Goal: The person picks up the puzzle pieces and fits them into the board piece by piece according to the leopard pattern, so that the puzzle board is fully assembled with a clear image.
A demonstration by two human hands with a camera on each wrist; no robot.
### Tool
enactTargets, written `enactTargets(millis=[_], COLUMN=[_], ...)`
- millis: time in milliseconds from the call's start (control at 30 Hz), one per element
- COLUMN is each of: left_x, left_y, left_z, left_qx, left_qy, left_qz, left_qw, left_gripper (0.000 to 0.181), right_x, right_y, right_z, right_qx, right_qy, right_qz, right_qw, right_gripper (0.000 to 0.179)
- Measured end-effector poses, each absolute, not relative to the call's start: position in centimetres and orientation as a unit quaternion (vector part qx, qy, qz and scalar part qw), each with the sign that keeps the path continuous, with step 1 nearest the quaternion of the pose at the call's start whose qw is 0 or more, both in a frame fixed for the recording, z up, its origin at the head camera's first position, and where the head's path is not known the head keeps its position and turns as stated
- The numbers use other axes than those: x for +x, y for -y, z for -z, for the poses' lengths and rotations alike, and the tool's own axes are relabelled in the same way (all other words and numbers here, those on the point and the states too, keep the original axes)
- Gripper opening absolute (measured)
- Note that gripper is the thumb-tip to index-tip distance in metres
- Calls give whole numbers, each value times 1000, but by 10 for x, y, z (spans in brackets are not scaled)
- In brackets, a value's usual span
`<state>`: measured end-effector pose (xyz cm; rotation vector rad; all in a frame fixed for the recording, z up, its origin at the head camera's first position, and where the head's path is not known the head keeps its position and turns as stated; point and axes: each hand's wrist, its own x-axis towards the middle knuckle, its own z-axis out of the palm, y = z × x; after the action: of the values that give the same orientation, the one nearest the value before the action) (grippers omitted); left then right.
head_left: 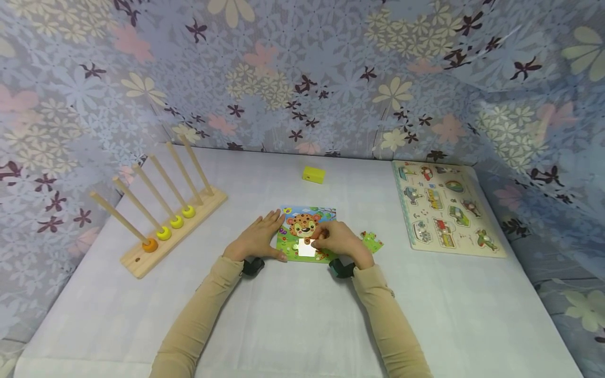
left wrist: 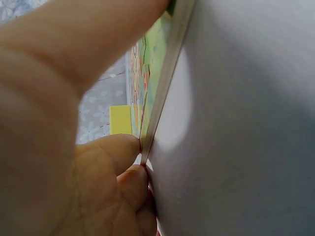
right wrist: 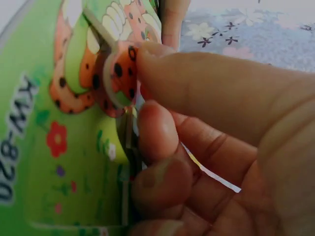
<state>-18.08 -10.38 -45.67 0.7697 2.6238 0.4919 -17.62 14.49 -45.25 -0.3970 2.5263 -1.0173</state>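
A jigsaw puzzle board (head_left: 295, 258) with a spotted leopard cub on green lies flat in the middle of the table. A white patch (head_left: 306, 249) shows in its lower middle. My left hand (head_left: 257, 239) is spread along the board's left side, and in the left wrist view its fingers (left wrist: 110, 150) touch the board's edge (left wrist: 165, 93). Over the board's right part, my right hand (head_left: 341, 240) pinches a spotted puzzle piece (right wrist: 129, 73) between thumb and index finger. The piece is tilted against the picture; its far side is hidden by the fingers.
Loose green puzzle pieces (head_left: 372, 242) lie right of the board. A yellow block (head_left: 314, 175) sits behind it. At left stands a wooden peg rack (head_left: 189, 223) with several rings; at right lies a vehicle picture board (head_left: 446, 210). A floral cloth (head_left: 302, 79) hangs behind.
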Motion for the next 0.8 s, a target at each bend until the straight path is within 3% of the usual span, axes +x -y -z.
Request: enactTargets(millis=[333,633,800], left_x=[-181,-182,-181], left_y=[103,103,103], left_z=[457,460,458], left_qx=[270,269,267], left_qy=[-931,-930,-930], left_qz=[-167,-168,-168], left_qw=[182,185,187], left_gripper=[114,114,114], right_x=[-174,-170,-171], right_y=[-143,-135,-134], right_z=[451,450,450], right_qx=[-138,-107,-102], right_qy=[-906,-928,-930], right_qz=[352,314,313], right_qw=[190,168,167], right_gripper=[7,23,21])
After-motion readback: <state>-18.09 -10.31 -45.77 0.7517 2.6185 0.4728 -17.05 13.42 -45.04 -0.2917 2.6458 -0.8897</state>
